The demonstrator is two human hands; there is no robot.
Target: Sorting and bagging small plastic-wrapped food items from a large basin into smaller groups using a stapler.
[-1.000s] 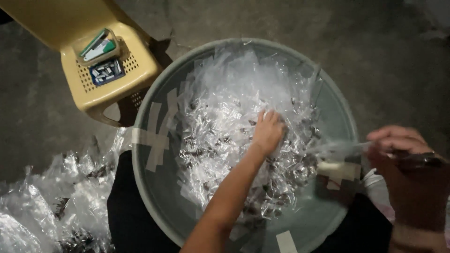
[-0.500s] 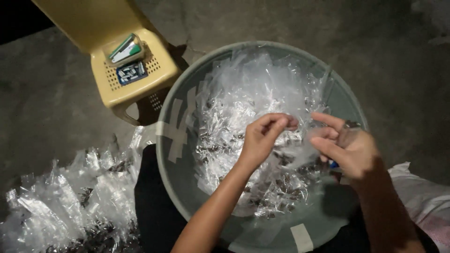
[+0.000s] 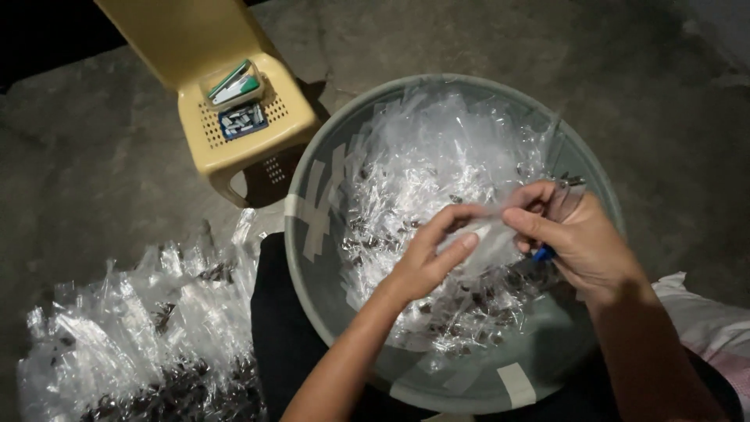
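Over the grey basin (image 3: 312, 258), a small clear plastic bag (image 3: 488, 227) is being pinched between the left hand (image 3: 426, 262) and the right hand (image 3: 582, 246), both closed on it. A blue-handled tool (image 3: 544, 252) is also being gripped in the right hand, above the heap of clear packets (image 3: 437, 164).

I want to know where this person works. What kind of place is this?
Probably a home yard or an informal work corner, not a factory. The floor is bare rough concrete, a yellow plastic chair serves as a side table, and both hands work over a taped grey basin of small clear packets.

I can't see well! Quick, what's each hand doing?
Left hand: pinching the small clear plastic packet.
Right hand: pinching the same packet, blue tool tucked underneath.
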